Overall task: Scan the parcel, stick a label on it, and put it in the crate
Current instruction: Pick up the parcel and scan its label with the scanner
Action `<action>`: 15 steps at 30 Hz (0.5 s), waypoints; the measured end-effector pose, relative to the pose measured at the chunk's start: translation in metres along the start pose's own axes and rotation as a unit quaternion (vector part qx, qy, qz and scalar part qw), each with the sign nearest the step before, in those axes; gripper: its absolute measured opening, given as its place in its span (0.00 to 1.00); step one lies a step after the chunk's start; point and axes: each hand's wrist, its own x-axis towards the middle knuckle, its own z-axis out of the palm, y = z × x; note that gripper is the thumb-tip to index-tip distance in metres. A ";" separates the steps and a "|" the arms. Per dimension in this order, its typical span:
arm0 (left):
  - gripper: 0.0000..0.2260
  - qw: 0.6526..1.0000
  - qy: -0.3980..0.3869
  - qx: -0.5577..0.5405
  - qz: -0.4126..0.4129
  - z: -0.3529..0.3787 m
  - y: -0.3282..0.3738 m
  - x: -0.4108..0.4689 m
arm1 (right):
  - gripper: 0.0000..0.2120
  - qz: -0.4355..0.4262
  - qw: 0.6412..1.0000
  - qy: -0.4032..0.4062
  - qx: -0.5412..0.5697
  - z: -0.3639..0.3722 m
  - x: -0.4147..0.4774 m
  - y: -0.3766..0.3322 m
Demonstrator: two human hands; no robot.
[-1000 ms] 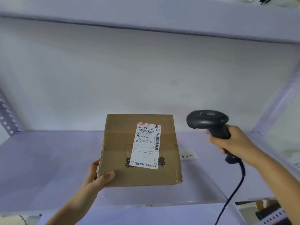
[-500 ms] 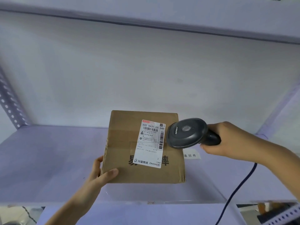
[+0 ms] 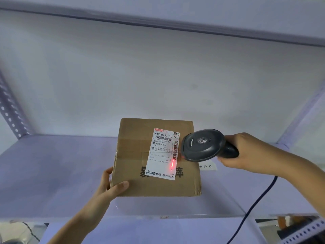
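A brown cardboard parcel [image 3: 133, 161] is tilted up on the shelf with its top face toward me. A white shipping label [image 3: 161, 155] with barcodes is stuck on that face. My left hand [image 3: 110, 187] grips the parcel's lower left corner, thumb on top. My right hand [image 3: 249, 152] holds a dark grey barcode scanner [image 3: 202, 145] by its handle, its head at the label's right edge. A red scan line [image 3: 172, 163] glows on the label just below the side barcode.
The pale purple shelf board [image 3: 52, 173] runs left and right, with perforated uprights [image 3: 10, 110] at the sides and another shelf [image 3: 175, 18] above. A small white tag [image 3: 205, 166] lies behind the parcel. The scanner's dark cable [image 3: 253, 206] hangs over the front edge.
My right hand swung the scanner left and tipped its head down beside the label. The red scan light now shows on the label. The parcel stays in my left hand.
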 end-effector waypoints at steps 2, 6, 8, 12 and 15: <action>0.32 1.000 0.005 -0.004 0.001 -0.001 -0.001 0.001 | 0.17 -0.001 1.000 0.006 -0.007 0.000 -0.001 -0.001; 0.31 1.000 -0.001 -0.003 -0.007 -0.004 -0.003 0.002 | 0.15 -0.002 1.000 0.025 0.013 -0.003 -0.001 0.000; 0.31 1.000 -0.002 -0.003 -0.008 -0.006 -0.005 0.004 | 0.14 0.017 0.996 0.051 0.066 -0.007 0.000 0.008; 0.30 1.000 -0.002 -0.003 -0.005 -0.008 -0.007 0.006 | 0.08 0.120 0.958 0.129 0.224 0.000 0.010 0.054; 0.30 1.000 -0.001 -0.001 -0.003 -0.011 -0.011 0.007 | 0.08 0.212 0.925 0.184 0.257 0.028 0.020 0.095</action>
